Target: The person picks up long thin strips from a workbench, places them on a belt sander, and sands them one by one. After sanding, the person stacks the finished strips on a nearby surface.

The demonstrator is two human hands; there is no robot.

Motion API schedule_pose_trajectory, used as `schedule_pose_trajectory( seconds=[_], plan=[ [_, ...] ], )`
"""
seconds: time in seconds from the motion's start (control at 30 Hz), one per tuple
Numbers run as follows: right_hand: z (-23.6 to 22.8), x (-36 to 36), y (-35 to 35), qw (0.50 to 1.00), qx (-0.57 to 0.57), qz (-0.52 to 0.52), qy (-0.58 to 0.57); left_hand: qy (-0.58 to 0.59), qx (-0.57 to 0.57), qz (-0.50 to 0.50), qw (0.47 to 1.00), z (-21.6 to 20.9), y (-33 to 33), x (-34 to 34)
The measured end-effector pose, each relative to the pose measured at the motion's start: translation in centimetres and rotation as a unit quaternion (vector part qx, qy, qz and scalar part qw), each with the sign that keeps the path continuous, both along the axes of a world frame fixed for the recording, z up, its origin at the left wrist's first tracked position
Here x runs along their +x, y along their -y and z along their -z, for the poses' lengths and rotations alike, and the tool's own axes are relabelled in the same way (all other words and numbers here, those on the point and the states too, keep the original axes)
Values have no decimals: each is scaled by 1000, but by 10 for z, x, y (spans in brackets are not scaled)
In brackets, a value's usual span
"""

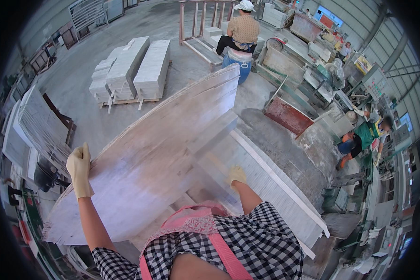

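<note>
A large thin board [168, 121], streaked pale brown with a whitish sheen, stands tilted in front of me. My left hand [80, 169], in a cream glove, is closed over its upper edge at the left. My right hand [237, 175], gloved alike, is over a stack of pale slabs [270, 175] on the right side of the board. Its fingers are blurred, and whether it touches the slabs is unclear. A long white strip [277, 177] runs along the top of that stack. The board hides part of the stack's left side.
Stacks of pale stone blocks [137, 67] stand on a pallet beyond the board. A person [242, 30] sits on a blue barrel [238, 63] at the far side. Another person in a green apron [367, 135] works by machines on the right. More slabs [44, 126] lean at left.
</note>
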State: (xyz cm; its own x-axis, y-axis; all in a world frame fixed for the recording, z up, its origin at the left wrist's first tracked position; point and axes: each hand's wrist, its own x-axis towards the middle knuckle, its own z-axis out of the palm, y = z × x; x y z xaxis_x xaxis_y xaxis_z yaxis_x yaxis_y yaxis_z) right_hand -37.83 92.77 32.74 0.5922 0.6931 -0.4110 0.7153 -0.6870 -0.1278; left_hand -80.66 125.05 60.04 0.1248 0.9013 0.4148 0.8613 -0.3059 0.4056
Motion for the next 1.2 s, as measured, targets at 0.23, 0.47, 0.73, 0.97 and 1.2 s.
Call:
schedule_pose_trajectory(
  seconds=[0.23,0.47,0.73,0.97,1.2],
  plan=[
    [2,3,5,1000,1,-23,11,-3,1,-16,1000,0,7,-2],
    [-15,13,-1,996,-68,-34,-45,29,-5,-33,999,4,10,-6],
    [-22,17,-13,996,-58,-44,-47,42,-42,-48,997,-4,19,-9],
    [-11,36,-23,993,-44,-101,-53,51,-68,-38,996,-17,27,-7],
    [13,44,-29,998,4,-35,-49,19,-101,-62,993,-23,29,-14]
  ],
)
